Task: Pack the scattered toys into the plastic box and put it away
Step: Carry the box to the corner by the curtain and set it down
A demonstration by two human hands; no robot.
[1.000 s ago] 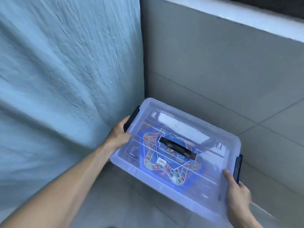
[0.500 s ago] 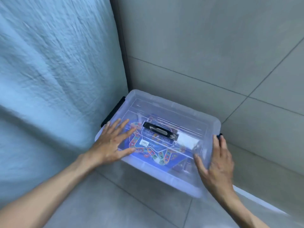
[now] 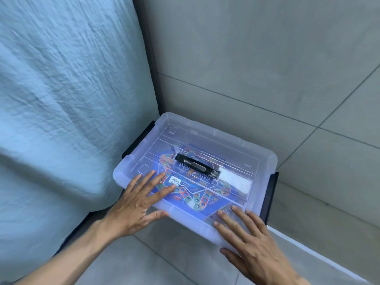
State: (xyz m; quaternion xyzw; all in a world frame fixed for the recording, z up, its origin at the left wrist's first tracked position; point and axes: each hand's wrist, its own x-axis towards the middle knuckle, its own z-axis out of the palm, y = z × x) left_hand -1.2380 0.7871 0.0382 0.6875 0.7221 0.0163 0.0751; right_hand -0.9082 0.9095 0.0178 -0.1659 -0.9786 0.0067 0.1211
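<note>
the plastic box [image 3: 205, 145] sits on the tiled floor [image 3: 144, 264] in the corner, its left side against the blue sheet [image 3: 61, 99] and its back near the grey wall [image 3: 246, 58]. its lid is on, with a colourful toy board [image 3: 195, 192] showing through. the left hand [image 3: 137, 208] lies flat on the lid, fingers spread wide. the right hand [image 3: 248, 239] rests on the near right corner, fingers straight.
</note>
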